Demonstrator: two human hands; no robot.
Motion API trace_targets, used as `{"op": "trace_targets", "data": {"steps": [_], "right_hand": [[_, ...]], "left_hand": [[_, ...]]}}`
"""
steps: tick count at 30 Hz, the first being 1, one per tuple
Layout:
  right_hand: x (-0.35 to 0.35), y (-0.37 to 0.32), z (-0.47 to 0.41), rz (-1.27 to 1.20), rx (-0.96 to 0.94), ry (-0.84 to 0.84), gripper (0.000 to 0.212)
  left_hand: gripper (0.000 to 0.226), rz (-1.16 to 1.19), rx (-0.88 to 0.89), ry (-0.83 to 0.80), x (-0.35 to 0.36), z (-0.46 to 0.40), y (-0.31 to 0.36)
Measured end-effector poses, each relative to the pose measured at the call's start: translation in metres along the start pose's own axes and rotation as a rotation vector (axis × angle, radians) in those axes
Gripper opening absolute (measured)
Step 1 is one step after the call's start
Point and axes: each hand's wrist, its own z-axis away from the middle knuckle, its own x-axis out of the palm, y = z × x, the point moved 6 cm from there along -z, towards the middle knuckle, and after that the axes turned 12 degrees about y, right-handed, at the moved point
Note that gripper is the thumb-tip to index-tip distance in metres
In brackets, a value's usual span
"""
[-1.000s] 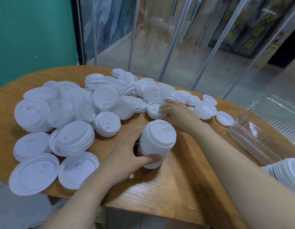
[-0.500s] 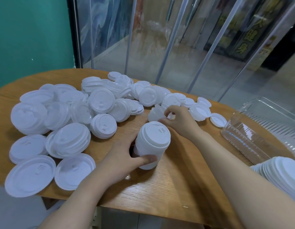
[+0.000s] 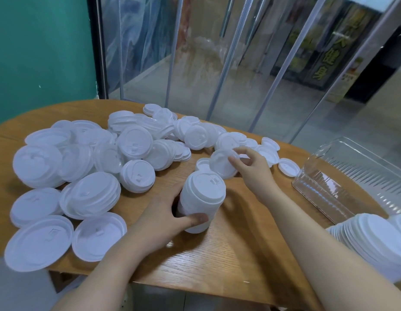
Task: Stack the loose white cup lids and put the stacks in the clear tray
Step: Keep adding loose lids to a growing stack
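Head view, single moment. Landmark: the held stack of lids, standing tilted on the wooden desk near its middle.

Left hand: fingers curled round the lower part of the held stack, thumb across its near side, gripping it.

Right hand: just beyond and right of the held stack, thumb and fingertips pinching one single lid by its rim. That lid is tilted on edge, its lower rim close to the top of the stack; whether they touch, cannot tell.

Loose lids: large heap left of and beyond the held stack, many overlapping, some already nested in short piles. A few smaller lids lie beyond the right hand, one small lid apart from them, nearest the tray.

Clear tray: right of the held stack, well apart, at the desk's right edge.

Second stack: lying on its side, right of and nearer than the held stack, just in front of the tray.
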Motion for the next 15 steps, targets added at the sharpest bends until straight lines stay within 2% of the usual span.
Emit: {"op": "trace_targets", "data": {"steps": [3,7,12,15], "right_hand": [[0.005,0.011,0.002,0.107,0.006,0.006,0.032],[0.012,0.018,0.005,0.183,0.0,-0.042,0.029],[0.017,0.022,0.014,0.23,0.033,-0.147,0.063],[0.021,0.019,0.018,0.226,-0.011,-0.186,0.064]], "left_hand": [[0.068,-0.004,0.004,-0.004,0.0,0.0,0.0],[0.066,-0.006,0.005,-0.01,-0.001,-0.001,0.0],[0.068,-0.008,0.007,-0.012,-0.001,0.0,-0.001],[0.07,-0.004,0.003,-0.012,0.0,0.0,0.0]]}}
